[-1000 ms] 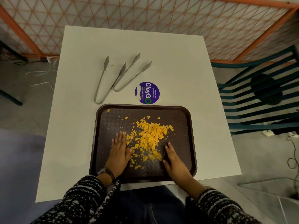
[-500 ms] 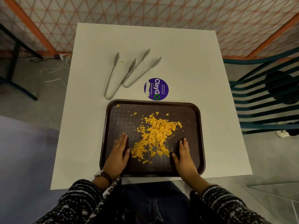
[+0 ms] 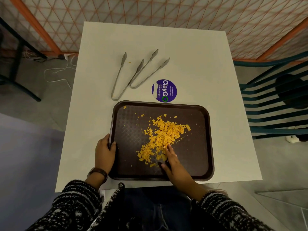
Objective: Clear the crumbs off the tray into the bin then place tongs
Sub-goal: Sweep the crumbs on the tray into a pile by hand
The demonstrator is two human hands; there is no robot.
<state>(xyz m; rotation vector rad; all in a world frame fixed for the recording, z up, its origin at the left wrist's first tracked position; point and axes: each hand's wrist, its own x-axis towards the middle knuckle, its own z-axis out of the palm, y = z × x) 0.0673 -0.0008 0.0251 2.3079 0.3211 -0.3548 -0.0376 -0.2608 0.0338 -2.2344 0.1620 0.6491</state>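
A dark brown tray [image 3: 196, 164] lies on the near part of a white table [image 3: 208, 67]. Orange crumbs [image 3: 164, 132] are heaped in its middle, with a few strays toward the far left corner. My left hand [image 3: 104, 150] grips the tray's left rim, thumb on the inside. My right hand [image 3: 173, 160] lies flat on the tray floor, fingers apart, fingertips touching the near side of the crumb heap. Two metal tongs [image 3: 124, 75] [image 3: 150, 71] lie side by side on the table beyond the tray. No bin is in view.
A round purple sticker [image 3: 164, 90] sits on the table just past the tray's far edge. A green slatted chair [image 3: 276, 104] stands to the right. An orange-framed mesh fence [image 3: 150, 10] runs behind the table. Cables [image 3: 56, 70] lie on the floor at left.
My left hand moved from the tray floor out to the left rim and closed on it. My right hand slid left into the near side of the crumb heap.
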